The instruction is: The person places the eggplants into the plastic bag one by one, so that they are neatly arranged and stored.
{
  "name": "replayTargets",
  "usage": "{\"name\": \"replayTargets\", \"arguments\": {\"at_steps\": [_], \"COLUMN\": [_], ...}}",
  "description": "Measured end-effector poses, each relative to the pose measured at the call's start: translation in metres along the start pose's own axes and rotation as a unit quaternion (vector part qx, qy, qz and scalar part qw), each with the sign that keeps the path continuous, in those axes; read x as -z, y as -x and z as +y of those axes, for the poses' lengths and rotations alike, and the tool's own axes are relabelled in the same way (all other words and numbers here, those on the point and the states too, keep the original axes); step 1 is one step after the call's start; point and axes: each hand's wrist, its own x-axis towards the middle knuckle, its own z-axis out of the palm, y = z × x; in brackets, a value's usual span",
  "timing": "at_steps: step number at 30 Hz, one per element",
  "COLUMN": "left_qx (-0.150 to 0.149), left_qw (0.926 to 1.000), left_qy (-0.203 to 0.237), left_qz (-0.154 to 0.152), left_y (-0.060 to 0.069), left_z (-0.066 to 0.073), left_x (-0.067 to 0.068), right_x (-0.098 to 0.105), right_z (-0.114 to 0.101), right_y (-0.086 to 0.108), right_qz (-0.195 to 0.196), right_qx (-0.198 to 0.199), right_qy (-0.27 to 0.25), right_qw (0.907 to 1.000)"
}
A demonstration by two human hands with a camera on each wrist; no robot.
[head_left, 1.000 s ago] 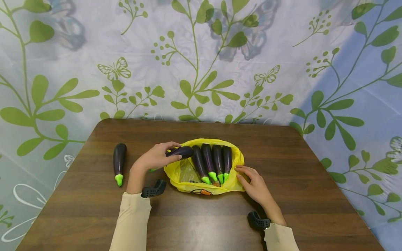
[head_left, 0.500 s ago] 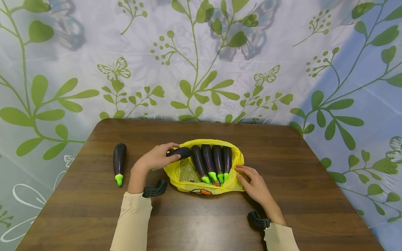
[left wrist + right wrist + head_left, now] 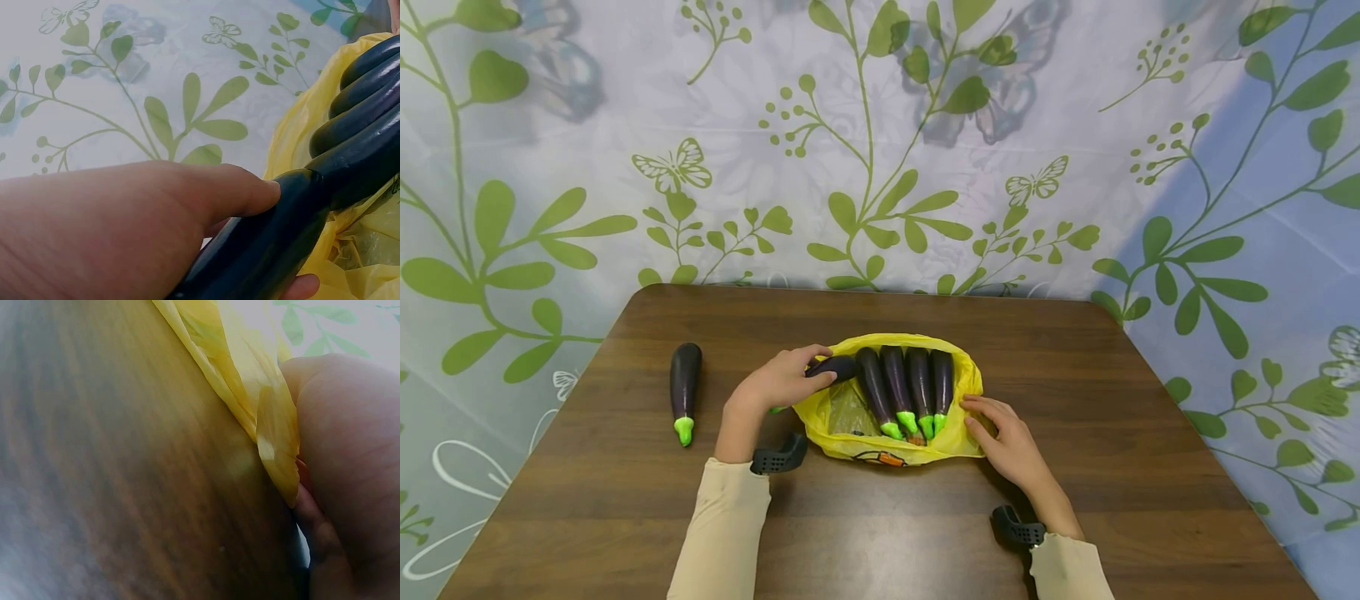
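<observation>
My left hand [image 3: 782, 379] grips a dark purple eggplant [image 3: 838, 367], thumb on one side and fingers on the other. Its blunt end reaches over the left rim of the yellow plastic bag [image 3: 966, 375], and a bit of its green stem shows below the hand. Seen from the left wrist, the held eggplant [image 3: 269, 240] meets or overlaps an eggplant lying in the bag. Several eggplants [image 3: 897, 383] lie side by side inside, green stems towards me. At the bag's right edge my right hand [image 3: 1003, 437] holds the plastic [image 3: 278, 440] between thumb and fingers.
Another eggplant [image 3: 685, 392] lies on the brown wooden table [image 3: 880, 533], left of the bag. Behind the table hangs a cloth [image 3: 737, 167] printed with leaves and butterflies. A black wrist mount [image 3: 780, 455] sits on my left wrist, and another [image 3: 1017, 527] on my right.
My left hand has moved a little to the right with the eggplant, whose blunt end now sits slightly lower. The right hand and the bag look the same.
</observation>
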Motion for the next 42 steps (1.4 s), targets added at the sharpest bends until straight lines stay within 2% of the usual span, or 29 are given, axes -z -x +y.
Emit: {"name": "replayTargets", "arguments": {"at_steps": [19,28,38,42], "left_qx": [0.031,0.012,-0.003,0.003], "left_qw": [0.9993,0.9994,0.9999,0.9999], "left_qy": [-0.019,-0.032,-0.013,-0.01], "left_qz": [0.012,0.009,-0.006,-0.011], "left_y": [-0.0031,-0.0043,-0.0029,-0.0036], "left_z": [0.0071,0.0076,0.0085,0.0091], "left_x": [-0.0051,-0.0075,-0.008,-0.0104], "right_x": [0.0006,-0.0001,0.0001,-0.0005], "right_z": [0.0015,0.002,0.0012,0.0013], "right_y": [-0.001,-0.0019,-0.0019,-0.0004], "right_qz": [0.002,0.0,0.002,0.001], "right_qx": [0.003,0.002,0.003,0.002], "right_qy": [0.0,0.001,0.001,0.0], "right_qw": [1.0,1.0,1.0,1.0]}}
